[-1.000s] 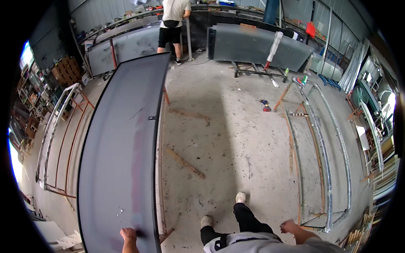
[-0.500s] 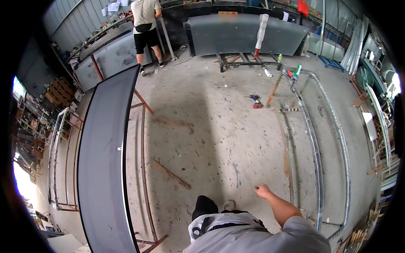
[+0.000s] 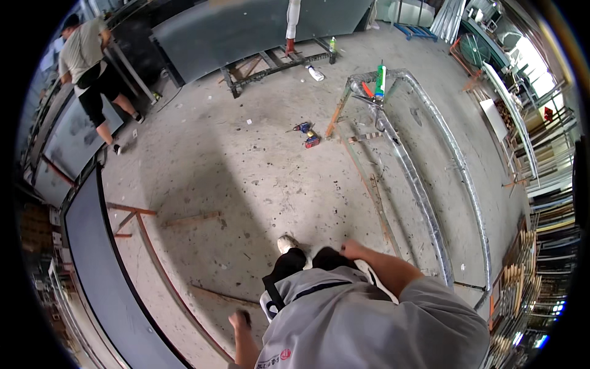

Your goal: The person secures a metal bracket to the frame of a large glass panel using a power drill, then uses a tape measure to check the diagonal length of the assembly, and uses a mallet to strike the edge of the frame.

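Left hand [image 3: 239, 319] curled into a loose fist, holding nothing; the long dark panel [image 3: 104, 289] lies flat on its rust-red supports just beside it, outboard. Right hand [image 3: 353, 249] half-closed, empty, swinging near the thigh, curved metal frame [image 3: 430, 209] well off to its right.

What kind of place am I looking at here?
Probably a metal or glass fabrication workshop: a bare concrete floor, large dark sheets on stands, a curved metal frame, and a drill lying on the floor.
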Tool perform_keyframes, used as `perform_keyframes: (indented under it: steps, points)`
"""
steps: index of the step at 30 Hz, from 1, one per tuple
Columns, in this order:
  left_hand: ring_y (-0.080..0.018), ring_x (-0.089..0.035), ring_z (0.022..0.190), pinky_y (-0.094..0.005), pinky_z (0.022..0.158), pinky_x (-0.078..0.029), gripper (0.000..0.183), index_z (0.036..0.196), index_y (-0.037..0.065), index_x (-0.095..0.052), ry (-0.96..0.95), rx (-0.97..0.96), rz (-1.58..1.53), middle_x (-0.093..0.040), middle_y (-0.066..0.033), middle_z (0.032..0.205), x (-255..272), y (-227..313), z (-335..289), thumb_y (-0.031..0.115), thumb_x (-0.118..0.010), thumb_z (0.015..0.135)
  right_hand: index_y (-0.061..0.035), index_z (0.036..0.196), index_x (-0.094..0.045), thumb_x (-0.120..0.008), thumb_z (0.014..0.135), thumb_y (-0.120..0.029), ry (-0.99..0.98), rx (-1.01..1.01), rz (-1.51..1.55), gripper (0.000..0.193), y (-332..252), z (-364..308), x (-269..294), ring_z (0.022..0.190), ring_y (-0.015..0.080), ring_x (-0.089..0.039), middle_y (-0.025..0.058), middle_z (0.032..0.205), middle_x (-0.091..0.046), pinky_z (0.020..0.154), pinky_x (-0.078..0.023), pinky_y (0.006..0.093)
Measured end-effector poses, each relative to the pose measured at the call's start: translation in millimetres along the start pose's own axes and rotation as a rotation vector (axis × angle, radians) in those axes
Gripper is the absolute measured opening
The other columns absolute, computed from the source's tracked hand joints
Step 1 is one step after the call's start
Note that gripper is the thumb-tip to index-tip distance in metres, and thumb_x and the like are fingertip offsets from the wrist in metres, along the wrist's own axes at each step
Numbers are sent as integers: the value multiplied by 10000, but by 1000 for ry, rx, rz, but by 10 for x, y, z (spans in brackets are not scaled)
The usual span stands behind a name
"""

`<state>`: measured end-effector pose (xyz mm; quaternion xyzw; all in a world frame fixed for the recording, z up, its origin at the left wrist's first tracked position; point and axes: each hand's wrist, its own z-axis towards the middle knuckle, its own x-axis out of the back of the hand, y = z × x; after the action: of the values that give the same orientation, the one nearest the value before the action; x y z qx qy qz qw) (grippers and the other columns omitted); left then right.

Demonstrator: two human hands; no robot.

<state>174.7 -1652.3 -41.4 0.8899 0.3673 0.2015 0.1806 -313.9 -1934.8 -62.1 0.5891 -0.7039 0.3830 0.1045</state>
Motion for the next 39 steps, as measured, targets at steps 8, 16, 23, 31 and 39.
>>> perform_keyframes:
  steps: [8, 16, 23, 31, 39]
  points:
    - [-135, -403, 435, -309, 434, -299, 260, 576, 67, -525, 38, -348, -48, -468, -23, 518, -1906, 3092, -689, 163, -568, 814, -24, 822, -727, -605, 817, -347, 163, 11, -90, 346, -283, 1797, 1651, 840, 412, -653, 215, 830, -682, 766, -525, 499]
    - [-195, -526, 473, -350, 438, -393, 199, 687, 91, -600, 259, 221, 359, -569, -43, 578, -1255, 1580, -464, 207, -651, 841, -51, 1016, -707, -584, 894, -314, -139, -149, -64, 315, -151, 4892, 2315, 1009, 363, -647, 167, 1042, -699, 910, -516, 440]
    - [-190, -541, 495, -348, 446, -405, 180, 715, 87, -628, 354, 577, 542, -584, -54, 600, -2990, 2419, -332, 212, -660, 839, -87, 1296, -563, -566, 877, -260, -172, -373, -233, 453, 110, 7507, 2714, 1289, 384, -481, 228, 1406, -479, 1024, -463, 474]
    - [-184, -559, 520, -345, 454, -419, 165, 747, 81, -659, 502, 726, 603, -602, -66, 625, -3768, 3513, -681, 219, -670, 837, -54, 941, -659, -609, 895, -228, -209, -452, 291, 187, 1642, 9423, 2408, 925, 236, -642, 76, 970, -690, 800, -521, 412]
    - [-179, -577, 545, -341, 463, -433, 160, 778, 76, -691, 547, 830, 557, -619, -78, 650, -4321, 3284, -1040, 225, -680, 835, -60, 963, -712, -643, 880, -215, 139, -72, -361, 188, 2621, 10091, 1658, 1033, 373, -608, 208, 1023, -674, 912, -470, 454]
